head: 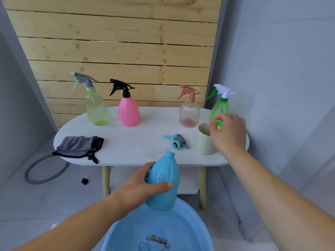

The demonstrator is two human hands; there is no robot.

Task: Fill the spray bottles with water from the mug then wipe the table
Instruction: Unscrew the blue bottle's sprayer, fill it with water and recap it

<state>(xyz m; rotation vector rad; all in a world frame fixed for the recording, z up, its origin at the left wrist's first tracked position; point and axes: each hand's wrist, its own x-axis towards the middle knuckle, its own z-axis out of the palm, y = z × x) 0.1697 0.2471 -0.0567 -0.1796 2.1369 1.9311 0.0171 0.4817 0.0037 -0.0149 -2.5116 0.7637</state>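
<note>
On the head view I see my left hand (137, 189) wrapped around the blue bottle (165, 171), thumb across its front, holding it above the blue basin (112, 232) just in front of the table (126, 142). Its long axis runs nearly upright, the open neck tipped slightly right and pointing up towards the table edge. Its teal spray head (176, 141) lies on its side on the tabletop. My right hand (228, 131) sits over the mug (204, 142) rim with fingers curled; whether it grips, I can't tell.
</note>
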